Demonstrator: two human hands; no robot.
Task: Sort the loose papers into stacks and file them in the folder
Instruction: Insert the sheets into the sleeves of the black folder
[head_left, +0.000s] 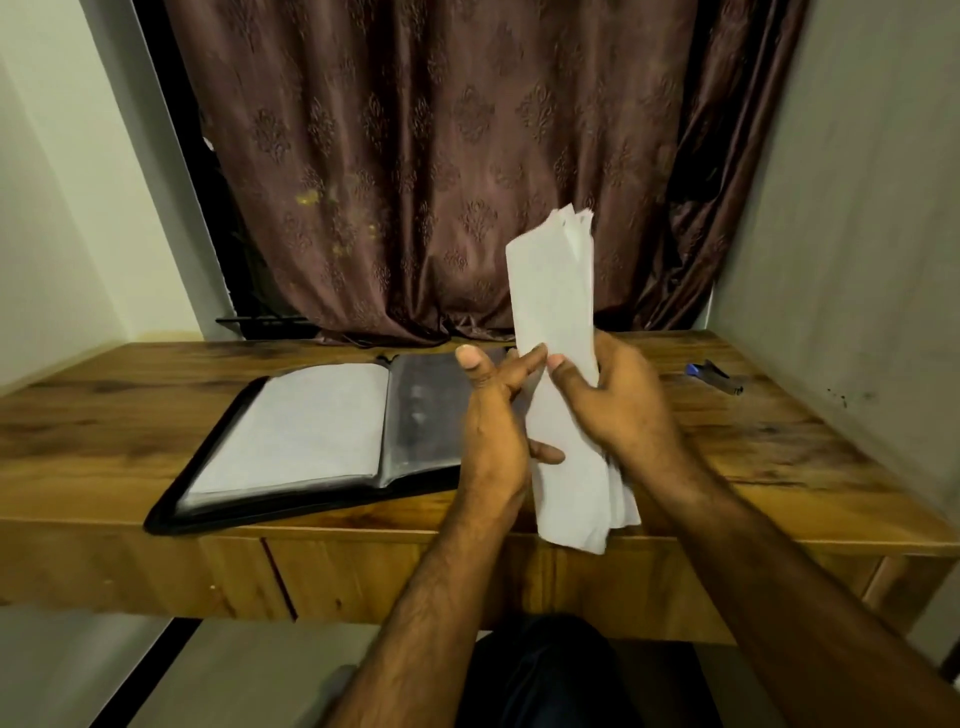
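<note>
Across the wooden worktop an open black folder lies flat, left of both hands and nearer the left one. Above the near edge, a sheaf of papers stands upright, long axis vertical. Right hand has its fingers wrapped round the sheaf's middle; left hand touches its left edge, fingers loosely spread. Far right lies a small blue-and-black object.

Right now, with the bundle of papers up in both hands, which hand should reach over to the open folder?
Left. The left hand only touches the papers with loose fingers and sits nearest the open folder on the table. The right hand is wrapped round the bundle and carries it, so it should probably keep holding.
</note>
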